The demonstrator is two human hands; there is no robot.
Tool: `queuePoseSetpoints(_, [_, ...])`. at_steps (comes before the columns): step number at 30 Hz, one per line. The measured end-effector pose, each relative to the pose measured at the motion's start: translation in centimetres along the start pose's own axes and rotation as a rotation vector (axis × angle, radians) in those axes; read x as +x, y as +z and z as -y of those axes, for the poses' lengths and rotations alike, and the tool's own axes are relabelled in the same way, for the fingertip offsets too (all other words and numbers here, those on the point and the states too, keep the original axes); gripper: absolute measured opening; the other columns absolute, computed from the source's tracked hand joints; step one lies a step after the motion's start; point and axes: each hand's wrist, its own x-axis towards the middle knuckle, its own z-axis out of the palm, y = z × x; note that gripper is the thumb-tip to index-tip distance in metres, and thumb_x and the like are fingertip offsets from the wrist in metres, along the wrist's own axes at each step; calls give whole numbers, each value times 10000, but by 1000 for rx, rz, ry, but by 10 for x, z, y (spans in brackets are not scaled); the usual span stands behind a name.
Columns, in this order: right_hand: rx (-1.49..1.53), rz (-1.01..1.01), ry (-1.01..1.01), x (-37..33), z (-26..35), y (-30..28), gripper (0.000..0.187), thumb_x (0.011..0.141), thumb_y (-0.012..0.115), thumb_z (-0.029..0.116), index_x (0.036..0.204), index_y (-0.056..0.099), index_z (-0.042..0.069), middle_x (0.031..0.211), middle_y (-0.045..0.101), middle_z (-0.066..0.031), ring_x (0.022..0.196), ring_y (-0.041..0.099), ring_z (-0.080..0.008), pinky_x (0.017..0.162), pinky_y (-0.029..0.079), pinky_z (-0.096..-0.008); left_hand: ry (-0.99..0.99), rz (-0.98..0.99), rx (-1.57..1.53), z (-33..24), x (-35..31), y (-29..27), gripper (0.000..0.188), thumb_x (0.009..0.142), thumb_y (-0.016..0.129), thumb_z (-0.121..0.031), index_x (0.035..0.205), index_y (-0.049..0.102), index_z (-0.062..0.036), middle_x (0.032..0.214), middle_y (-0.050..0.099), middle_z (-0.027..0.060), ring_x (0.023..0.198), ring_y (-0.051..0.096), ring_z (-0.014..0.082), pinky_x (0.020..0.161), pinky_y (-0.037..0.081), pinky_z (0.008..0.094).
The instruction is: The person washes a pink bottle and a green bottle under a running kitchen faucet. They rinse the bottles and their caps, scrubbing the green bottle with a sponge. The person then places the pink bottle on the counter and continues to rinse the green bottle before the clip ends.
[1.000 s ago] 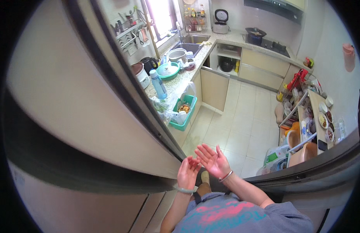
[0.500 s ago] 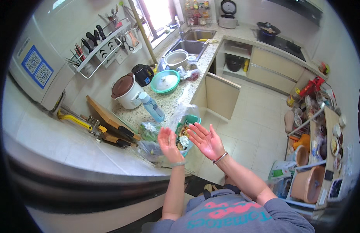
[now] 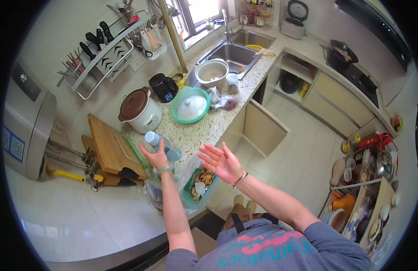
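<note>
My left hand (image 3: 155,156) is spread beside a light-blue water bottle (image 3: 174,153) standing on the speckled counter (image 3: 193,139). Its fingers overlap the bottle in view, and I cannot tell whether they touch it. Palm turned up, my right hand (image 3: 226,165) hovers with nothing in it past the counter's front edge. Below and between the hands is a green bin (image 3: 187,195) lined with clear plastic, with food scraps and a crumpled white tissue (image 3: 200,188) inside. A plastic bag (image 3: 153,192) lies next to my left forearm.
A white pot with a brown lid (image 3: 150,118), a black kettle (image 3: 163,88), a green basin (image 3: 176,118) and a white bowl (image 3: 212,79) line the counter. Cutting boards (image 3: 112,147) lean at the left. A cabinet door (image 3: 264,128) hangs open over the floor. A crowded shelf (image 3: 366,203) stands at right.
My hands have moved apart, the left one going left to the bottle. The right hand stays open, palm up. The view has shifted, showing more of the bin's contents.
</note>
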Motion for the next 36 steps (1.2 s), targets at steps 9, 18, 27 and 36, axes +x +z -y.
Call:
queuePoseSetpoints(9, [-94,-10,103,54,77,-26,574,1019,321,444,1373,418,3,1405,461,-163,1292,454,-301,1049,407,-416,58,-171,262,37,3,37,718,723,829,-198,1280,452,50,1194,575,175,1044,569,292,943,426,390])
queuePoseSetpoints(18, [-1016,29,10,48,179,-28,684,872,682,311,1430,371,66,1413,451,-115,1280,455,-223,1037,408,-381,-92,230,-255,-137,-61,92,638,761,771,-52,1308,448,3,1260,549,119,1081,551,207,951,435,349])
queuePoseSetpoints(27, [-1900,30,-456,11,357,-67,945,691,805,340,1457,290,135,1383,436,-135,1281,408,-322,1043,334,-442,-38,632,-361,-260,-185,303,776,700,774,-5,1378,395,-11,1294,547,117,1158,524,179,988,430,336])
queuePoseSetpoints(36, [-1284,113,15,-53,570,-105,783,734,805,173,1383,386,43,1237,546,-64,1087,539,-161,959,440,-314,-415,1088,-767,-312,-251,456,745,847,655,-296,1436,332,27,1431,418,148,1346,376,252,1104,281,411])
